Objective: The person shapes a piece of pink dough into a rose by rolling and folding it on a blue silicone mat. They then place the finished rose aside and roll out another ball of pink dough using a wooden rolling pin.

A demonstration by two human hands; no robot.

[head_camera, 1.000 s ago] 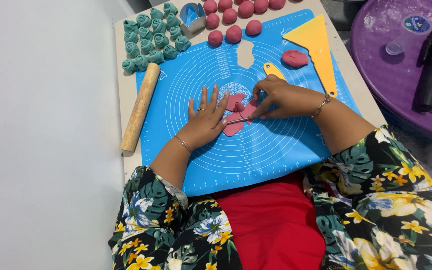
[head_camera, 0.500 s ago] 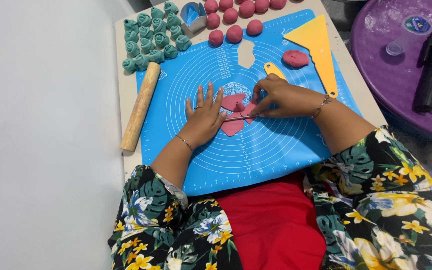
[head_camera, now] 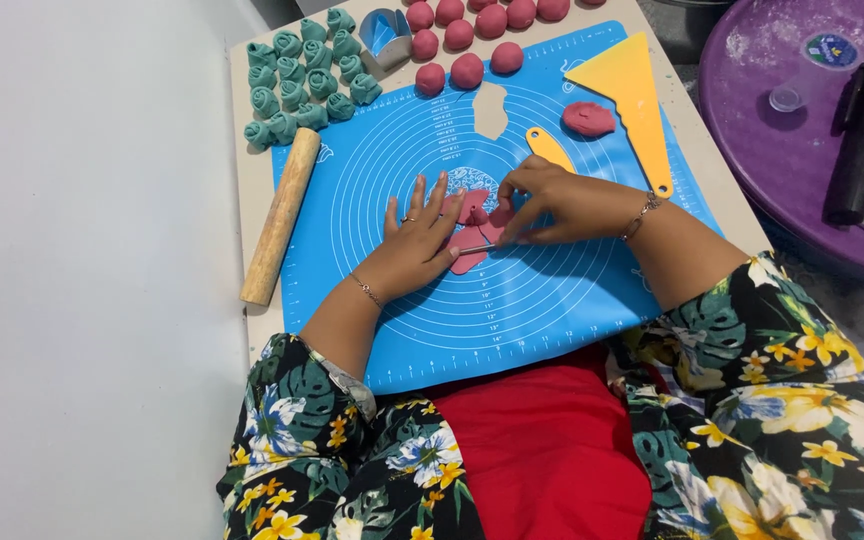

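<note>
Dough in flat pink pieces (head_camera: 472, 235) lies near the middle of the blue silicone mat (head_camera: 512, 300), overlapped into a small cluster. The left hand (head_camera: 414, 245) rests flat on the mat against the cluster's left side, fingers spread, fingertips on the dough's upper edge. The right hand (head_camera: 552, 205) comes in from the right, its fingers pinched together over the dough; a thin stick-like tool (head_camera: 474, 249) shows beneath them, though whether they grip it cannot be told. Open mat lies below the hands toward the near edge. Above and right, a yellow handle (head_camera: 549, 148) sits just beside the right hand, with a pink lump (head_camera: 588, 118) and a yellow scraper (head_camera: 632, 95) beyond. Pink balls (head_camera: 467, 70) line the mat's far edge; green dough roses (head_camera: 302, 70) crowd the counter's (head_camera: 252, 190) far left corner beside a metal cutter (head_camera: 384, 32). A wooden rolling pin (head_camera: 280, 215) lies along the mat's left edge.
</note>
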